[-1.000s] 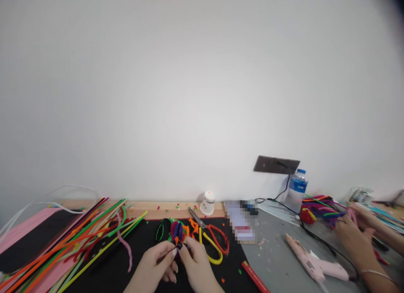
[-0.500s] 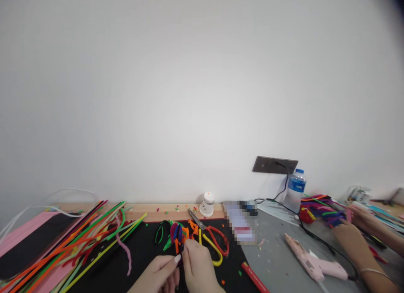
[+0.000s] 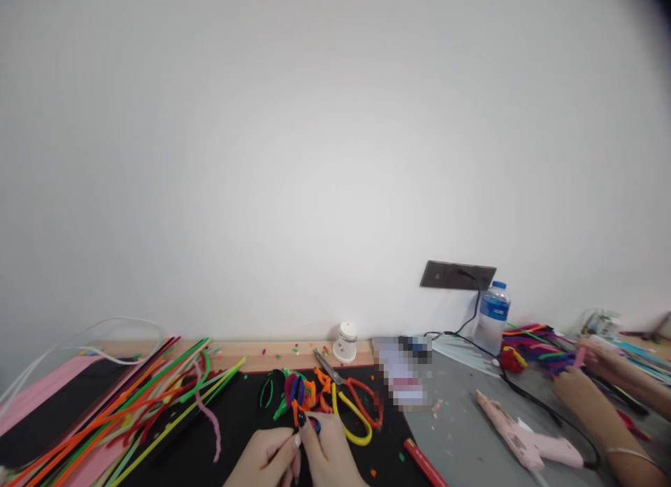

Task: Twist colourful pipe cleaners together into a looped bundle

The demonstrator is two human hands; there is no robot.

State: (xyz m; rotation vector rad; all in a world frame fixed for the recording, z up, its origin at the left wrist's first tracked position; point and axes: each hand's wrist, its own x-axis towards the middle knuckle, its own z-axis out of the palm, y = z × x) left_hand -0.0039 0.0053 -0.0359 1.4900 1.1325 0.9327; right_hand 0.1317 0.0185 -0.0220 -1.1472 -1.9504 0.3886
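My left hand (image 3: 270,458) and my right hand (image 3: 334,453) meet at the bottom centre, fingers pinched together over a black mat (image 3: 241,410). Between them is a small dark, bluish piece (image 3: 315,425), mostly covered by the fingers, so its kind is unclear. Just beyond my fingertips lie curled pipe cleaners (image 3: 295,388) in purple, blue and orange, with green loops (image 3: 267,389) to their left. Scissors (image 3: 358,416) with red and yellow handles rest right of my right hand, blades towards the wall.
Long pipe cleaners (image 3: 152,396) spread at left. A white paper cup (image 3: 345,342) stands upside down by the wall. At right are a blurred-out phone-like slab (image 3: 401,375), a red tube-like stick (image 3: 423,463), a pink glue gun (image 3: 524,434), a water bottle (image 3: 493,319) and a co-worker's hands (image 3: 576,386).
My hands have turned a little: my right thumb now lies on top, and a bluish bit shows beside it. The view has shifted slightly. The scissors and pipe cleaners stay in place.
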